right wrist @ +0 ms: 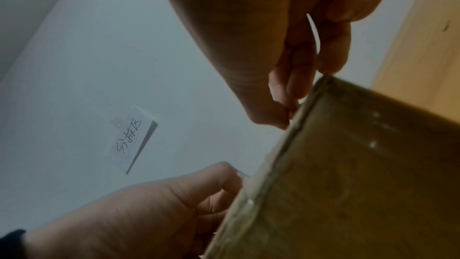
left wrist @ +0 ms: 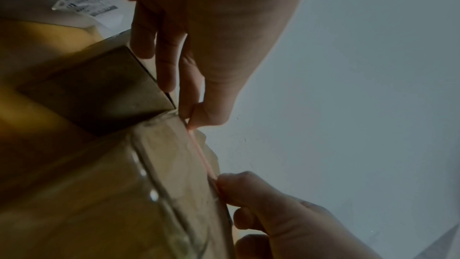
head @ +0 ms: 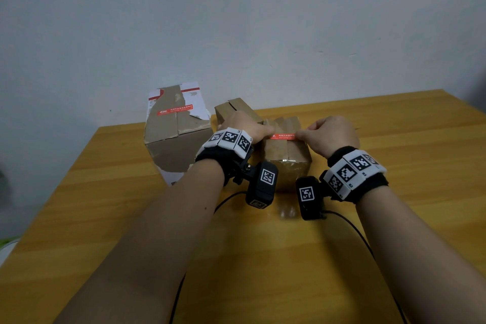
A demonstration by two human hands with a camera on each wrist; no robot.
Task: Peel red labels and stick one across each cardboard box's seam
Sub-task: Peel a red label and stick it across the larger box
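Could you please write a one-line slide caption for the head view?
Both hands stretch a red label across the near cardboard box.

I see my left hand (head: 247, 127) and right hand (head: 332, 134) each pinching one end of a red label (head: 285, 136), stretched across the top of the nearest cardboard box (head: 286, 155). A smaller box (head: 236, 109) sits just behind it, and a big torn box (head: 175, 131) (already wearing a red label) stands to the left on the wooden table (head: 407, 139).
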